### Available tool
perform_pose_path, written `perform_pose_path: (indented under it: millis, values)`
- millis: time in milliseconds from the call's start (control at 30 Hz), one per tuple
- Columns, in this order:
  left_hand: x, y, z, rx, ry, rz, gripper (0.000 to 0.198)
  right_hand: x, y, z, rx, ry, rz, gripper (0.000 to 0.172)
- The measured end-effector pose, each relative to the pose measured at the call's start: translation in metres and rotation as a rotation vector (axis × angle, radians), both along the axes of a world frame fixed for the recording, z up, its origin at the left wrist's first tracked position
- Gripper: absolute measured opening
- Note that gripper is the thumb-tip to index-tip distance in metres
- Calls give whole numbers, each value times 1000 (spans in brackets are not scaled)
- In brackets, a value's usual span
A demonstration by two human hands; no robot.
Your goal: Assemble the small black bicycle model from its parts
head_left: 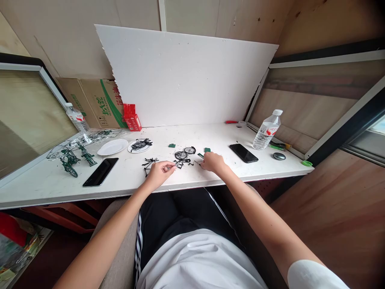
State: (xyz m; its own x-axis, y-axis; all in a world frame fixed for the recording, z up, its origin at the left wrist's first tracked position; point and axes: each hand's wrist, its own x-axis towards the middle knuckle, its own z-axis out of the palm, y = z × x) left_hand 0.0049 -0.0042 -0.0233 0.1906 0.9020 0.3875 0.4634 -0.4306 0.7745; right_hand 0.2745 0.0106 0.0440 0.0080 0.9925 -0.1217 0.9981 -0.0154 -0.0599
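Observation:
My left hand [161,172] is closed in a pinch just above the white table, its fingertips beside small black plastic parts [179,164]; what it holds, if anything, is too small to make out. To the right, my right hand [212,162] has its fingers pressed together at the table. A thin dark piece [197,163] shows at those fingertips, and I cannot tell whether it is gripped. Between and beyond the hands lie two black model wheels [181,155]. Black frame-like parts [149,161] are partly hidden behind my left hand. Small green pieces [207,150] lie past my right hand.
A phone [101,171] lies at left, another [244,153] at right. Green model bicycles [69,160], a white plate [112,147] and a plate of black parts [140,145] stand left. A water bottle [267,130] is at right; a white board [186,76] backs the table.

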Motion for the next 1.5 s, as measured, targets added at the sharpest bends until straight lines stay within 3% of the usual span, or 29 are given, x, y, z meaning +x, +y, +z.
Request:
perform_pose_path:
  millis: [600, 833, 1000, 1133, 1333, 1500]
  values:
    - [0, -3, 2, 33, 47, -16, 31, 15, 15, -11, -39, 118, 37, 15]
    - [-2, -2, 0, 42, 50, -18, 31, 10, 14, -14, 74, 165, 2, 21]
    - [0, -3, 1, 23, 15, -15, 32, 3, 17, -23, 290, 263, -20, 23]
    - [2, -2, 0, -75, -110, -39, 38, -5, 14, -27, 379, 454, 127, 18]
    - [1, 5, -6, -183, -300, -40, 48, -24, -2, -35, 258, 912, 477, 17]
    - [1, 8, -2, -258, -395, -93, 52, -36, -6, -50, 243, 968, 526, 14]
